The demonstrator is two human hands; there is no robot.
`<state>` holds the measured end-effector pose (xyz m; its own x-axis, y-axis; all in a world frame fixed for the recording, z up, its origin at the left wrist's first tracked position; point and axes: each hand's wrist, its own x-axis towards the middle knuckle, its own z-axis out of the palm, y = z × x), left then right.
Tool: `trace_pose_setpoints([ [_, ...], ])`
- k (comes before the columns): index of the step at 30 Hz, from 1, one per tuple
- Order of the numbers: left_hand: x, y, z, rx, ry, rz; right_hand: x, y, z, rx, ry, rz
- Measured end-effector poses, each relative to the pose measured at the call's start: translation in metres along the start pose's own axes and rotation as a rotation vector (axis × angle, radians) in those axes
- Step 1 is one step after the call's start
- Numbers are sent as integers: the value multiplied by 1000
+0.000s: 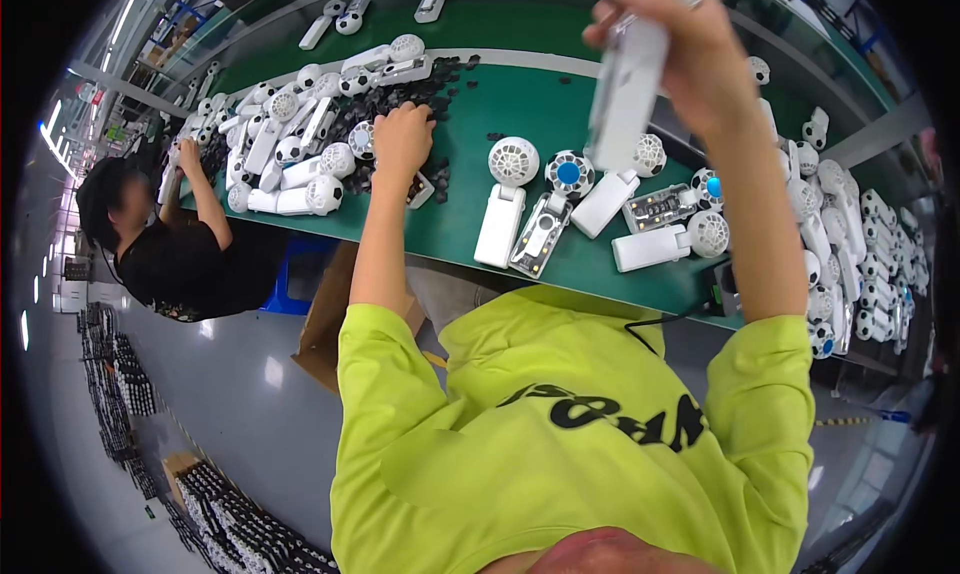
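My right hand is raised over the far right of the bench, its fingers wrapped round a white handheld fan with a long flat handle; motion blurs both. My left hand is down among small black pieces, fingers bent and pressed together; what they hold, if anything, is hidden. A fan with a football-patterned head lies beside that hand, partly covered by my wrist. Between my arms lie several fans, some plain white, others with the handle opened and inner parts showing.
A heap of white fans covers the left of the green bench; more are piled at the right. A co-worker sits at the left, one hand at the heap. A cardboard box stands below the bench edge.
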<state>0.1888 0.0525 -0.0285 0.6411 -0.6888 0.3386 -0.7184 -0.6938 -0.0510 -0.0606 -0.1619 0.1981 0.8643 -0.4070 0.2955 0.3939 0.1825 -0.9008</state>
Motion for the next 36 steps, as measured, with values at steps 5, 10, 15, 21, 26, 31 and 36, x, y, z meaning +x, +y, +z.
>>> trace_pose_setpoints([
  [5, 5, 12, -12, -125, 86, 61, 15, 74, -16, -51, -27, -169],
  [10, 22, 42, -48, -529, 255, 114, 36, 120, -55, -134, 46, -71],
  [15, 32, 90, -70, -850, 161, 99, 25, 124, -87, -741, -6, -145],
  [21, 47, 109, -67, -1003, 144, 178, 21, 93, -109, -1352, -172, 9],
  [26, 68, 121, -78, -968, 261, 389, 32, 91, -122, -1184, 55, 256],
  [31, 64, 136, -86, -1175, 310, 424, 22, 109, -122, 74, 284, 140],
  [36, 50, 155, -83, -1297, 216, 221, 7, 144, -97, 342, 166, 139],
])
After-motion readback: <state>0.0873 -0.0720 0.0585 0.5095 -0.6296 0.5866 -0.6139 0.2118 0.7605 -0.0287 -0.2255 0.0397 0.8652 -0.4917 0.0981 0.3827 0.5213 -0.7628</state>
